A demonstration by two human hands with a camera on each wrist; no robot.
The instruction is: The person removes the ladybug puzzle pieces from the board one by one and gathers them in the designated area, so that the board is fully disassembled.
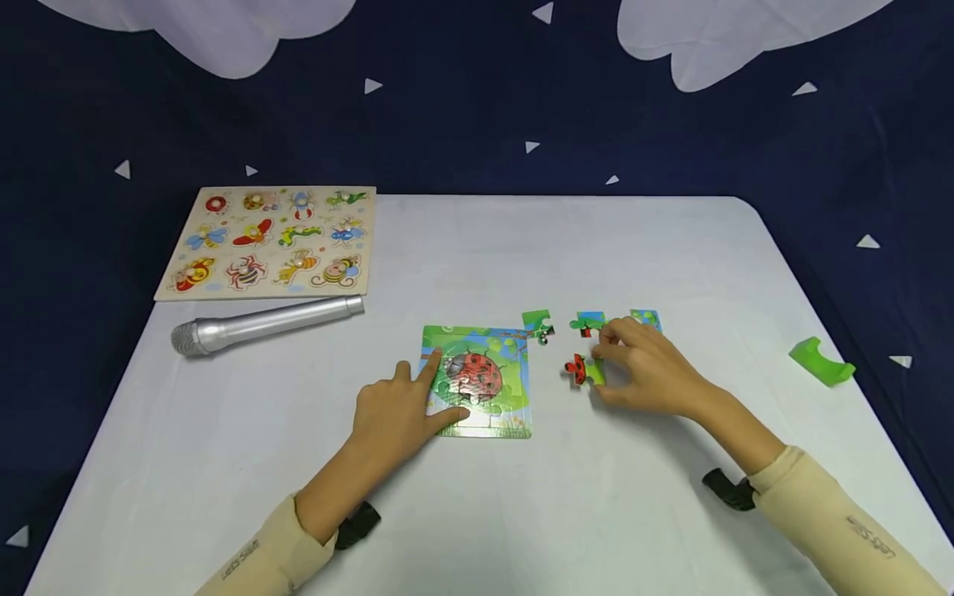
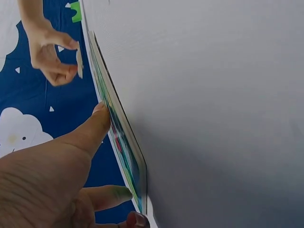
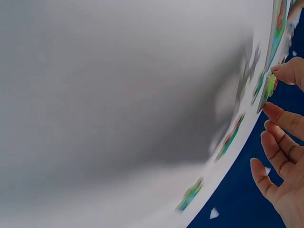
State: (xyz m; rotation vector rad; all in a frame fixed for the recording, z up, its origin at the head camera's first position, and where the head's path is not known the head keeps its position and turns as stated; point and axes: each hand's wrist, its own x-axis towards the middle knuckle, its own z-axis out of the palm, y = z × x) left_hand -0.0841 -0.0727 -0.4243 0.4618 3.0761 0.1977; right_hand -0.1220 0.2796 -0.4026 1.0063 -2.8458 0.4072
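Note:
In the head view my left hand (image 1: 392, 414) rests on a ladybug jigsaw puzzle (image 1: 514, 401), index finger along its left side and thumb near the lower middle. The left wrist view shows that thumb and fingers touching the puzzle (image 2: 114, 109) edge-on. My right hand (image 1: 647, 368) pinches a red and green puzzle piece (image 1: 584, 371) between thumb and index finger, right of the puzzle. The right wrist view has the same piece (image 3: 270, 88) tilted at the fingertips. Beyond it lie loose pieces (image 1: 538, 323), (image 1: 592, 319) and a corner piece (image 1: 647, 316) partly behind the hand.
A wooden insect peg board (image 1: 272, 242) lies at the back left, with a silver microphone (image 1: 272, 325) in front. Near the right table edge sits a green curved block (image 1: 822, 362). Dark cloth with white shapes surrounds the white table (image 1: 522, 513).

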